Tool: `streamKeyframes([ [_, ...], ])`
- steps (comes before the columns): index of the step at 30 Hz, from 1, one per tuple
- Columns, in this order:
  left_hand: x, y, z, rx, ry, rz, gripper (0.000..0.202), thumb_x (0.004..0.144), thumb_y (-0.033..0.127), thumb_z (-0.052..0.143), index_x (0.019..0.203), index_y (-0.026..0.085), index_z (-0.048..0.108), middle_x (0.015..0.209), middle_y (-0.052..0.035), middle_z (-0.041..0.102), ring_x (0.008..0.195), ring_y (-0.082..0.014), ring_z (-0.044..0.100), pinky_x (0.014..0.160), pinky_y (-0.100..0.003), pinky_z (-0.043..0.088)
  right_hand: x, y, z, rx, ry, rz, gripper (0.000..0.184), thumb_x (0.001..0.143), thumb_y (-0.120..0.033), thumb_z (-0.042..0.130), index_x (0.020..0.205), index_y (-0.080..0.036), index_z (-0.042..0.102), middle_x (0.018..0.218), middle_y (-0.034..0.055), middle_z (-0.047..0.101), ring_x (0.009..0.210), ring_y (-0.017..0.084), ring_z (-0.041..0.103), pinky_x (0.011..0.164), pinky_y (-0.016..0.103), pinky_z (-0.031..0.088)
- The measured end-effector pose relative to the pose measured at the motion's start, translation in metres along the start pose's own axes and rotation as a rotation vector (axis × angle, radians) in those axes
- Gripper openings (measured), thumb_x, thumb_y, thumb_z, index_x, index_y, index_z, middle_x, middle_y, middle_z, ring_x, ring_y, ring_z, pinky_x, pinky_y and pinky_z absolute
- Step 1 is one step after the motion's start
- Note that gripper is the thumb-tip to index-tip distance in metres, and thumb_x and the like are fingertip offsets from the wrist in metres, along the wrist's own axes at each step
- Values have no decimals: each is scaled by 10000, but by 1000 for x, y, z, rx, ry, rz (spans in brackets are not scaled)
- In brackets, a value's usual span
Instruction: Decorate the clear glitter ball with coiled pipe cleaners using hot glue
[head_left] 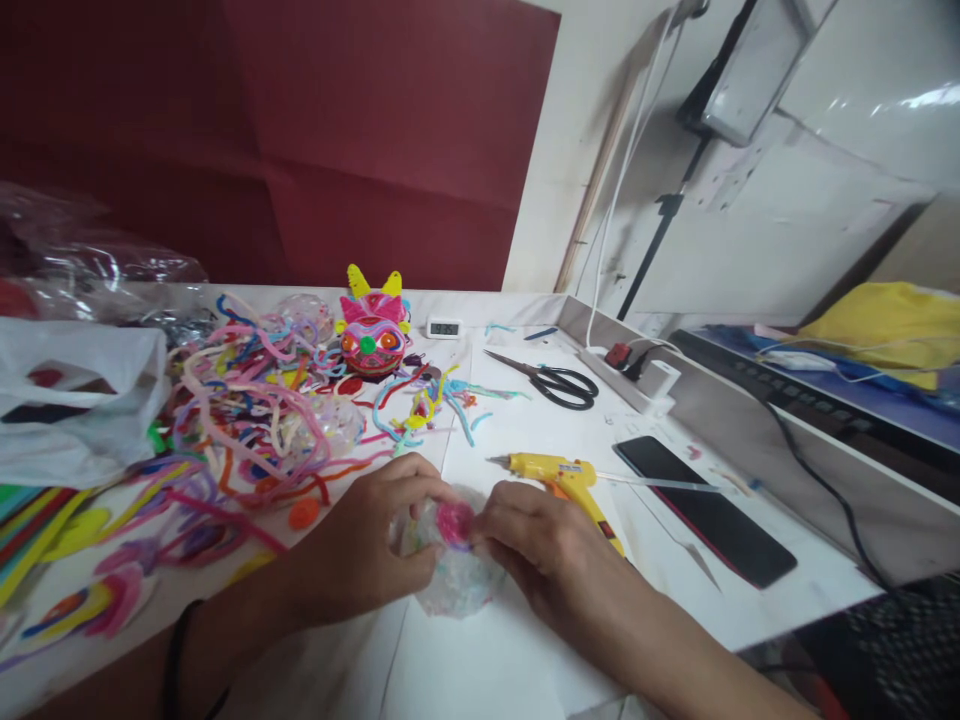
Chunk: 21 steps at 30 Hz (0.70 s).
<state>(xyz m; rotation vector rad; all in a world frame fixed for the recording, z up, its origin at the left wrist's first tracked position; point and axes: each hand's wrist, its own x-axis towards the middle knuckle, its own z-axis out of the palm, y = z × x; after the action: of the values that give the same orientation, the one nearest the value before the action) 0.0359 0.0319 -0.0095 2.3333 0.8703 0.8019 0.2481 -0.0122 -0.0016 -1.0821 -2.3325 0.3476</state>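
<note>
Both hands meet at the near centre of the white table (pixel 525 410). The left hand (pixel 367 545) cups a clear plastic ball (pixel 454 585) from the left, fingers curled around its side and thumb laid over the top. The right hand (pixel 536 545) comes in from the right, its thumb and forefinger pinched on a small pink coil (pixel 456 522) that sits against the upper face of the ball. The ball rests low, touching or just above the table; which of the two cannot be told.

Judged from this, the step in hand is fixing the pink coil onto the ball as decoration. The piece appears seated but still held, so the step is not finished. The next move calls for steady pressure on the coil and a firm hold by the left hand so the ball does not roll.

A yellow glue gun (pixel 559 472) lies just beyond the right hand, nozzle pointing left, within easy reach. Black scissors (pixel 551 382) lie farther back. A dark phone (pixel 705 510) lies to the right, near the table edge. A heap of coloured pipe cleaners (pixel 255 410) spreads over the left side, with a finished decorated ball (pixel 373 335) with pink and yellow ears standing behind it. A white plastic bag (pixel 75 400) sits at far left.
</note>
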Motion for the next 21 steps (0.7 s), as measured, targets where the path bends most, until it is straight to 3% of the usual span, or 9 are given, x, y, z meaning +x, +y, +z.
streamKeyframes([
  [8,0,-1,6,12,62,39,326,700,72,624,982,234,656,929,13,604,862,-155,598,770,-258,473,-1,-3,1,-55,2,70,197,890,-46,497,786,-163,617,753,20,567,653,137,519,593,265,356],
  [15,1,8,11,50,93,-35,216,704,84,619,872,214,660,875,5,610,818,-159,596,714,-254,475,0,-2,2,46,23,177,151,812,-36,578,792,-181,615,746,6,622,661,139,567,600,254,370],
  [21,2,15,13,81,134,-87,218,667,72,576,825,200,654,840,1,604,729,-153,568,669,-259,473,1,0,-6,124,-13,255,166,782,-46,584,802,-204,628,705,-27,624,598,105,510,571,222,363],
])
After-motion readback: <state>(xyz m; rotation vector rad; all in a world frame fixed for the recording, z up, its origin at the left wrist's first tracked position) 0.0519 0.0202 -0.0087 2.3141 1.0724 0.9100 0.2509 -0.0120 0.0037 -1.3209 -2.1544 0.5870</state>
